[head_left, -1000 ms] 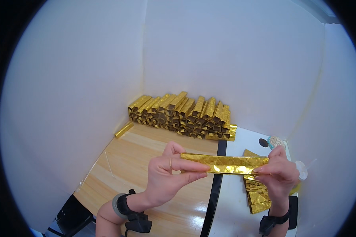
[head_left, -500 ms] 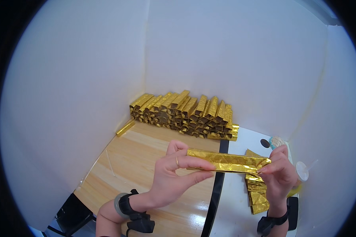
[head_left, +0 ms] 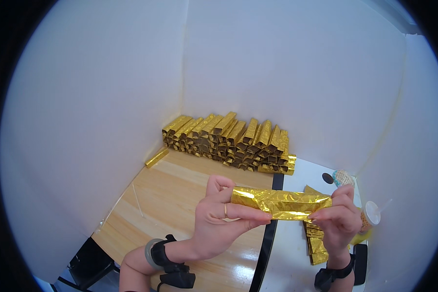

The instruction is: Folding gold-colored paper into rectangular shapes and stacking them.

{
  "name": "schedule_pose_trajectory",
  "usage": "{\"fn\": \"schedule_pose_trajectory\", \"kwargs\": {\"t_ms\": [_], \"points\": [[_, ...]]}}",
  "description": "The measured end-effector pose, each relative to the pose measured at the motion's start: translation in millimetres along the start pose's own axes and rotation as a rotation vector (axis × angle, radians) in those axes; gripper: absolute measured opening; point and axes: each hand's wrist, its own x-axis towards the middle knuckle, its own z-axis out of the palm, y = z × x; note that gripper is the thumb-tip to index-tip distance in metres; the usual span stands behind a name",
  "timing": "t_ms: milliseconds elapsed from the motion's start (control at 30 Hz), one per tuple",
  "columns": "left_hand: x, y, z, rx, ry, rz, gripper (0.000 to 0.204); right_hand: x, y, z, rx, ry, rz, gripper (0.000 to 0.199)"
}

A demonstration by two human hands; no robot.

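Between my two hands a long gold foil paper tube (head_left: 287, 202) is held level above the tabletop. My left hand (head_left: 221, 214) grips its left end, with thumb and forefinger pinching the lower edge. At the other end my right hand (head_left: 339, 219) pinches it with thumb and fingers. The foil looks creased lengthwise, its near face partly pressed in. Below my right hand lies a stack of flat folded gold foil pieces (head_left: 318, 246), partly hidden by that hand and the tube.
Against the back wall rises a pile of gold foil box tubes (head_left: 228, 138). A single gold piece (head_left: 157, 158) lies by the left wall. On the right are a dark disc (head_left: 328, 178), a patterned round thing (head_left: 342, 177) and a lidded cup (head_left: 371, 214). A black strip (head_left: 266, 238) divides the wooden and white surfaces.
The gold tube has tilted so that more of its near face shows, and both hands have shifted slightly along it. The left hand's thumb has moved a little right.
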Motion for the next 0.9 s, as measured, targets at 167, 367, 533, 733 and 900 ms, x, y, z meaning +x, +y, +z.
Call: {"fn": "schedule_pose_trajectory", "kwargs": {"t_ms": [167,367,533,733,900], "points": [[-2,-6,2,0.116,0.129,0.070,0.031,1,14,-9,0.003,0.016,-0.029,0.020],[6,-3,-9,0.549,0.237,0.349,0.080,2,11,-6,0.025,0.022,-0.012,0.025],[9,22,4,0.707,-0.105,0.409,0.084,2,-5,4,-0.094,-0.129,-0.170,0.030],[0,-2,4,0.611,-0.270,0.261,0.063,3,-24,8,0.000,-0.206,-0.150,0.039],[2,1,7,0.583,-0.290,0.256,0.053,1,-17,-4,0.119,-0.052,0.015,0.039]]}}
